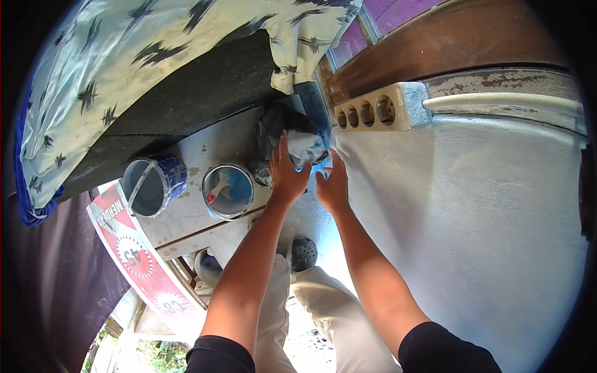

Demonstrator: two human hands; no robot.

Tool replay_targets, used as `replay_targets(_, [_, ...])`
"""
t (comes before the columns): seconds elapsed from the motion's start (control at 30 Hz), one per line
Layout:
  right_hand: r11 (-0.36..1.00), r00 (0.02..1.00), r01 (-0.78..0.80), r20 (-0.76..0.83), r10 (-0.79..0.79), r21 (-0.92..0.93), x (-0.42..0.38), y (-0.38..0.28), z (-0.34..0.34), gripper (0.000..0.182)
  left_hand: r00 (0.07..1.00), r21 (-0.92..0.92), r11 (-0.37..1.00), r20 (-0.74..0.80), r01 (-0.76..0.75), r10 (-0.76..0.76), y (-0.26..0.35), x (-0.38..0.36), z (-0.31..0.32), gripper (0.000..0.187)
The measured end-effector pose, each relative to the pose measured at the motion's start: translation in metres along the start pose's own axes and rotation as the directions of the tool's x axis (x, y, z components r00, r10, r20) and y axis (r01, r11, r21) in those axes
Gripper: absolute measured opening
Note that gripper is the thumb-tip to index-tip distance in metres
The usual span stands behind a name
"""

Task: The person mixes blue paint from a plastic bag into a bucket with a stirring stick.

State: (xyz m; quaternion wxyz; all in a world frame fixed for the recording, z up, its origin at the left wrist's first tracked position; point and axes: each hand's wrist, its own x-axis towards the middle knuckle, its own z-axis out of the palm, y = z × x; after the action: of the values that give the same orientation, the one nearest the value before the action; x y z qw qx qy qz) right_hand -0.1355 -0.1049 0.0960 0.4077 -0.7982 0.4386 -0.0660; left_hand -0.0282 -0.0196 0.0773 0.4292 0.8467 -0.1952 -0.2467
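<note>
A crumpled white, blue-tinged plastic bag (306, 147) lies bunched against a black plastic bag (273, 129) in the corner by the wall. My left hand (290, 175) is at the near left side of the white bag, fingers stretched upward and thumb apart. On the right side is my right hand (333, 184), its thumb and fingers apart beside the bag's blue edge. Some fingertips are hidden, and how firmly either hand touches the bag cannot be made out. Left of my hands stands a paint bucket (227, 210) with blue paint and a red-handled brush (219, 189) inside.
A second, dark blue bucket (169, 185) stands farther left on the stained bench (198, 149). A patterned cloth (155, 53) hangs overhead. Along the white wall (460, 224) runs a socket block (379, 110) with a cable (497, 102). A perforated dark shoe (304, 253) shows below.
</note>
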Motion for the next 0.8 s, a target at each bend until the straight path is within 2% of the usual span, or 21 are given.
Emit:
replay_targets(0.1, [0.996, 0.998, -0.060, 0.038, 0.057, 0.062, -0.004, -0.002, -0.002, 0.071, 0.997, 0.035, 0.996, -0.008, 0.082, -0.081, 0.009, 0.003, -0.009, 0.095])
replay_targets(0.2, [0.997, 0.998, -0.067, 0.024, 0.066, 0.036, -0.003, -0.007, -0.005, 0.068, 1.000, 0.042, 0.999, 0.019, 0.017, -0.018, 0.001, 0.004, -0.010, 0.093])
replay_targets(0.23, [1.000, 1.000, -0.018, 0.015, 0.018, -0.003, -0.002, -0.011, -0.007, 0.066, 1.000, 0.042, 0.999, 0.017, 0.015, -0.016, 0.003, 0.005, -0.013, 0.093])
replay_targets(0.3, [0.998, 0.999, 0.037, 0.007, -0.037, -0.044, 0.005, -0.013, -0.007, 0.064, 0.999, 0.197, 0.980, 0.044, -0.023, 0.014, 0.009, 0.008, -0.018, 0.088])
replay_targets(0.33, [0.996, 0.998, 0.070, -0.003, -0.070, -0.047, 0.011, -0.011, -0.004, 0.062, 0.999, 0.197, 0.980, 0.041, -0.024, 0.017, 0.013, 0.012, -0.021, 0.088])
replay_targets(0.4, [0.993, 0.994, 0.105, -0.012, -0.105, -0.050, 0.025, 0.001, 0.006, 0.060, 0.954, 0.207, 0.932, 0.106, -0.298, 0.282, 0.017, 0.023, -0.022, 0.085])
replay_targets(0.43, [0.993, 0.992, 0.110, -0.052, -0.111, -0.033, 0.032, 0.011, 0.013, 0.059, 0.953, 0.207, 0.932, 0.105, -0.299, 0.283, 0.016, 0.030, -0.019, 0.085])
replay_targets(0.47, [0.993, 0.989, 0.114, -0.093, -0.115, -0.018, 0.037, 0.021, 0.019, 0.059, 0.940, 0.287, 0.899, 0.179, -0.332, 0.290, 0.015, 0.038, -0.015, 0.084])
replay_targets(0.5, [0.993, 0.989, 0.113, -0.094, -0.114, -0.020, 0.036, 0.018, 0.018, 0.059, 0.924, 0.362, 0.857, 0.254, -0.366, 0.287, 0.015, 0.045, -0.011, 0.083])
replay_targets(0.53, [0.997, 0.995, 0.081, -0.062, -0.080, 0.018, 0.035, 0.015, 0.018, 0.057, 0.924, 0.360, 0.859, 0.253, -0.366, 0.287, 0.014, 0.052, -0.011, 0.083])
replay_targets(0.6, [0.997, 0.998, 0.053, -0.025, -0.052, 0.052, 0.033, 0.007, 0.016, 0.055, 0.924, 0.540, 0.798, 0.378, -0.268, 0.054, 0.011, 0.064, -0.015, 0.069])
replay_targets(0.63, [0.996, 0.997, 0.076, -0.010, -0.075, 0.045, 0.030, 0.005, 0.015, 0.055, 0.924, 0.539, 0.799, 0.378, -0.267, 0.054, 0.011, 0.067, -0.015, 0.069])
replay_targets(0.7, [0.995, 0.996, 0.091, 0.006, -0.092, 0.042, 0.024, 0.004, 0.016, 0.056, 0.933, 0.546, 0.812, 0.361, -0.205, -0.007, 0.010, 0.068, -0.016, 0.038])
replay_targets(0.73, [0.994, 0.997, 0.074, 0.011, -0.075, 0.078, 0.022, 0.007, 0.020, 0.058, 0.931, 0.549, 0.810, 0.365, -0.207, -0.009, -0.004, 0.067, -0.007, 0.038])
replay_targets(0.8, [0.991, 0.998, 0.055, 0.017, -0.057, 0.122, 0.018, 0.009, 0.027, 0.060, 0.970, 0.288, 0.956, 0.208, 0.060, -0.123, -0.035, 0.066, 0.008, 0.020])
